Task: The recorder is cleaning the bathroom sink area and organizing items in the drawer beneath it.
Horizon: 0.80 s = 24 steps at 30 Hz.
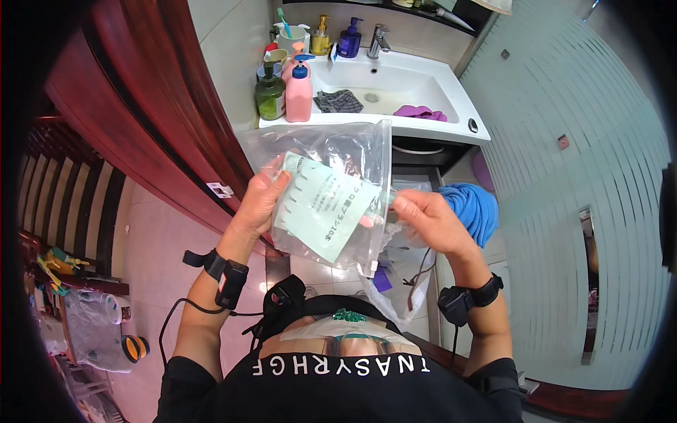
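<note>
In front of my chest is a clear plastic zip bag (322, 138) with a pale green printed card (328, 206) in it. My left hand (264, 198) pinches bag and card together at the left, thumb on top. At the slider edge on the right, the fingers of my right hand (428, 214) are closed on a slender pale green piece (391, 198), partly hidden by them. Something pinkish and clear (373, 219) shows beside the card inside the bag; its kind is unclear.
A white washbasin (449, 79) stands beyond, holding a dark checked cloth (338, 101) and a purple cloth (420, 112). Pump bottles, including a pink one (299, 95), crowd its left rim. A blue towel (470, 211) is by my right hand, a glass door (571, 185) farther right.
</note>
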Each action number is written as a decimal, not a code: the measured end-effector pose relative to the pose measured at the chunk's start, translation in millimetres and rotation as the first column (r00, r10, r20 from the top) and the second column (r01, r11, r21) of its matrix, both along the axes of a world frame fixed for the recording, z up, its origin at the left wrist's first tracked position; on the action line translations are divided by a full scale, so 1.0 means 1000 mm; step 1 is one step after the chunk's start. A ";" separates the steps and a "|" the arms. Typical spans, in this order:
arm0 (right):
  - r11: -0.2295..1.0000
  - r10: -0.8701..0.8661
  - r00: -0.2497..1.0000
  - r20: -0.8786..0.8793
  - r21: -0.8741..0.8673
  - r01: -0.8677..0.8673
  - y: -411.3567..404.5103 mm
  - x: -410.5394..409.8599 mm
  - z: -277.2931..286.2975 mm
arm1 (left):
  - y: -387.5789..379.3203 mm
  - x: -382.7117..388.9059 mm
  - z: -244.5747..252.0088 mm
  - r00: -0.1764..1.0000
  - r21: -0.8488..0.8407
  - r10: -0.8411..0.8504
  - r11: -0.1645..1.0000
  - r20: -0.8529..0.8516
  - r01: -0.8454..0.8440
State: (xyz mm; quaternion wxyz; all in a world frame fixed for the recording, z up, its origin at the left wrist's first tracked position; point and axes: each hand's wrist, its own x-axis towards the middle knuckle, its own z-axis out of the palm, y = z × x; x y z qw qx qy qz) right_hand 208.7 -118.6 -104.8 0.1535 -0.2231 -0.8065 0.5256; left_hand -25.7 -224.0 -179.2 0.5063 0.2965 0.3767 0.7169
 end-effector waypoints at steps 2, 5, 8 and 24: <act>0.994 0.034 0.999 0.009 -0.104 -0.033 0.003 -0.005 0.000 | -0.001 0.001 -0.002 0.997 -0.042 -0.044 0.998 0.057 0.047; 0.992 0.095 0.990 0.108 -0.088 -0.086 0.005 -0.011 -0.001 | -0.001 0.005 -0.007 0.986 -0.038 -0.085 0.995 0.146 0.092; 0.988 0.097 0.978 0.184 -0.140 -0.072 0.009 -0.015 -0.008 | -0.004 0.008 -0.005 0.958 -0.031 -0.143 0.987 0.248 0.155; 0.822 -0.354 0.906 0.233 -0.385 0.420 0.045 0.067 -0.052 | 0.086 0.025 -0.042 0.978 -0.281 -0.108 0.947 0.180 0.156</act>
